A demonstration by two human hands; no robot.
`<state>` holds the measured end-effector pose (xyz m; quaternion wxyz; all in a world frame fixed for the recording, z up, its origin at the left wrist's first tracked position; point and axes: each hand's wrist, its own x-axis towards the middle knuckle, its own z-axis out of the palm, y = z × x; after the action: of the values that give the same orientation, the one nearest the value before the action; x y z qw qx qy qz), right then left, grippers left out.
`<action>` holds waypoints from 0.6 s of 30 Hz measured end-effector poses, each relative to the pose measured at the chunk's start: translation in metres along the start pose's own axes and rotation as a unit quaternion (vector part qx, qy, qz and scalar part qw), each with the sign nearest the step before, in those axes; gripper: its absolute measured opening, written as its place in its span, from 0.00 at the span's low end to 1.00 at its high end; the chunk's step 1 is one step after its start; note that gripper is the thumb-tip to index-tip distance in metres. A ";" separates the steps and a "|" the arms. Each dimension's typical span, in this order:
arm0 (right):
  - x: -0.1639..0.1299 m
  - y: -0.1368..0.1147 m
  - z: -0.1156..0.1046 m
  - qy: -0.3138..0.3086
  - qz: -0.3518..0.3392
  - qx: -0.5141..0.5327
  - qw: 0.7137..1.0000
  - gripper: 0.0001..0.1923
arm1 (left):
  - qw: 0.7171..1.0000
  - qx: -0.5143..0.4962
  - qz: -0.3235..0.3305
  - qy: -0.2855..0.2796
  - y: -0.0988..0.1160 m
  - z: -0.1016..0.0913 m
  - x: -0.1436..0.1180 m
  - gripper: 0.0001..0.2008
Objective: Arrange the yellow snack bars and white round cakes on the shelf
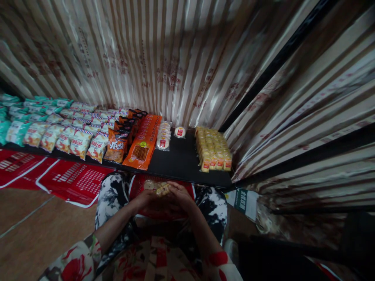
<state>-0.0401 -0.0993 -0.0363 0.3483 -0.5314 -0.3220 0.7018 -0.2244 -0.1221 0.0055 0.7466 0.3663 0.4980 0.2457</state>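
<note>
Gripping the small yellow packet (162,190), left hand (146,197) and right hand (181,194) might drop it should either loosen.

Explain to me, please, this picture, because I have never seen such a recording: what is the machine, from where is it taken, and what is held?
There is no machine here. You see a person's two bare hands, filmed by one camera worn on the head, looking forward and down.

The left hand and the right hand meet low in the middle. Between them is a small yellow packet; the right fingers are on it, but the left hand's hold is too dim to judge.

Beyond is a black surface. From left to right it bears turquoise packets, pale packets, orange-and-black packets, a long orange packet, round white packs and a yellow stack.
</note>
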 end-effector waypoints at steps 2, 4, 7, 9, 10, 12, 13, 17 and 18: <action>-0.001 -0.003 0.000 -0.004 0.003 -0.001 1.000 0.30 | 1.000 0.010 0.004 0.008 0.001 0.000 0.000 0.12; -0.002 -0.006 -0.001 -0.005 0.004 -0.013 1.000 0.29 | 1.000 0.026 0.003 0.018 -0.001 0.000 0.002 0.12; -0.004 -0.009 -0.003 0.010 -0.009 -0.058 0.998 0.26 | 0.999 0.024 0.006 0.028 -0.005 -0.002 0.005 0.14; -0.004 -0.011 -0.004 0.027 -0.029 -0.088 0.995 0.24 | 0.998 0.005 0.024 0.049 -0.006 -0.001 0.006 0.16; -0.005 -0.013 -0.004 0.033 -0.038 -0.099 0.994 0.23 | 0.997 -0.006 0.038 0.063 -0.007 0.000 0.007 0.17; -0.007 -0.017 -0.002 0.030 -0.049 -0.104 0.993 0.22 | 0.995 -0.019 0.067 0.077 -0.009 0.001 0.009 0.20; -0.008 -0.019 -0.001 0.024 -0.053 -0.101 0.993 0.21 | 0.994 -0.019 0.080 0.076 -0.010 0.002 0.010 0.20; -0.012 -0.028 0.003 0.005 -0.074 -0.080 0.994 0.20 | 0.991 0.002 0.113 0.071 -0.019 0.004 0.019 0.17; -0.013 -0.030 0.004 0.004 -0.071 -0.080 0.994 0.20 | 0.992 0.001 0.111 0.067 -0.022 0.005 0.021 0.17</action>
<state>-0.0368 -0.0939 -0.0040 0.3549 -0.5359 -0.4128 0.6454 -0.2119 -0.1209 -0.0226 0.6792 0.4030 0.5033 0.3506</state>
